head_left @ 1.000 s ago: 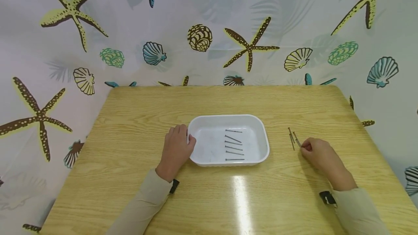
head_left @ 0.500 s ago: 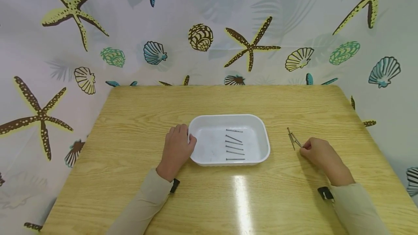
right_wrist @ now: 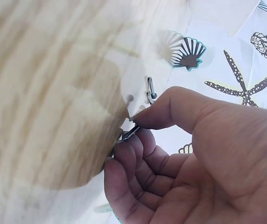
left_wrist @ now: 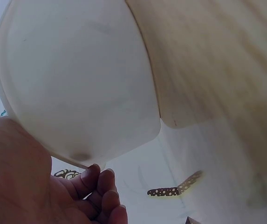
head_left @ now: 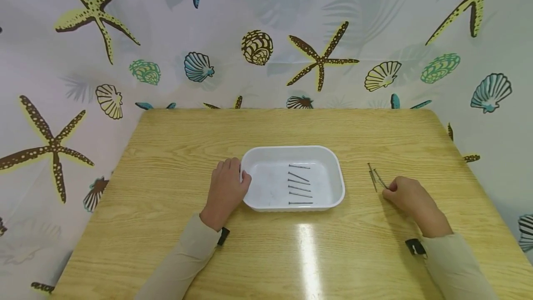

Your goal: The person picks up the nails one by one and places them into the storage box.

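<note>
A white plastic tray (head_left: 258, 206) sits mid-table with several nails (head_left: 299, 188) in a loose column inside it. My left hand (head_left: 226, 189) holds the tray's left end, thumb over the rim and fingers outside; the left wrist view shows those curled fingertips (left_wrist: 107, 179) beside the tray wall (left_wrist: 86, 84). To the right of the tray, my right hand (head_left: 410, 198) pinches one end of a nail (head_left: 381, 179) between thumb and fingers. A few other nails (head_left: 372, 177) lie beside it on the wood. In the right wrist view, a short dark piece of nail (right_wrist: 132, 132) shows under the thumb.
The wooden table (head_left: 187, 138) extends around the tray on all sides. A cloth (head_left: 275, 13) printed with starfish and shells hangs behind it and along both sides. Black straps (head_left: 415, 246) show at the wrists.
The pinched nail's far end swung left toward the other nails, then back right. My right hand barely shifted. My left hand and the tray have stayed in place.
</note>
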{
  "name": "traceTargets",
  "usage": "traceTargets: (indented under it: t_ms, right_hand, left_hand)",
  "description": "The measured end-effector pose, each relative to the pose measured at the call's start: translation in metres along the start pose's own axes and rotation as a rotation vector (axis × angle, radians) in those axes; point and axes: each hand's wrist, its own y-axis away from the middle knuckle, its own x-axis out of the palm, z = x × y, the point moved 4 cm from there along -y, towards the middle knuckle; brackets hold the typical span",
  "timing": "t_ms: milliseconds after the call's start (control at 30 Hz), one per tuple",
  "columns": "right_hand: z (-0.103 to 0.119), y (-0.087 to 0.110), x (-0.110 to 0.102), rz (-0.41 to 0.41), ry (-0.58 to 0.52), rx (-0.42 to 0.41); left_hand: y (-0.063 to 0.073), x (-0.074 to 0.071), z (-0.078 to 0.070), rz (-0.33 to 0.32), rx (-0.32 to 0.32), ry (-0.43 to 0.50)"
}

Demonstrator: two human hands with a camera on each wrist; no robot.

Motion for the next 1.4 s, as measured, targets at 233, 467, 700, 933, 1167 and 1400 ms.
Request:
traceTargets:
  t_ms: [233, 467, 700, 933, 1167, 1400]
  right_hand:
    - [-0.001, 0.002, 0.001, -0.033, -0.021, -0.019]
    - [-0.004, 0.003, 0.004, -0.066, -0.026, -0.037]
    - [0.005, 0.005, 0.003, -0.115, -0.032, -0.078]
    - [0.03, 0.01, -0.006, -0.165, -0.071, -0.17]
    - [0.047, 0.013, -0.009, -0.171, -0.097, -0.206]
    - [0.056, 0.011, -0.007, -0.167, -0.11, -0.222]
  left_hand:
    - [0.0, -0.002, -0.001, 0.009, -0.007, -0.002]
    - [0.0, -0.001, -0.001, 0.018, -0.023, -0.008]
    - [0.0, -0.001, -0.001, 0.02, -0.025, -0.006]
    - [0.0, 0.0, 0.0, 0.022, -0.024, 0.008]
    - [0.0, 0.0, 0.0, 0.02, -0.028, 0.019]
    - [0.0, 0.0, -0.001, 0.009, -0.017, 0.022]
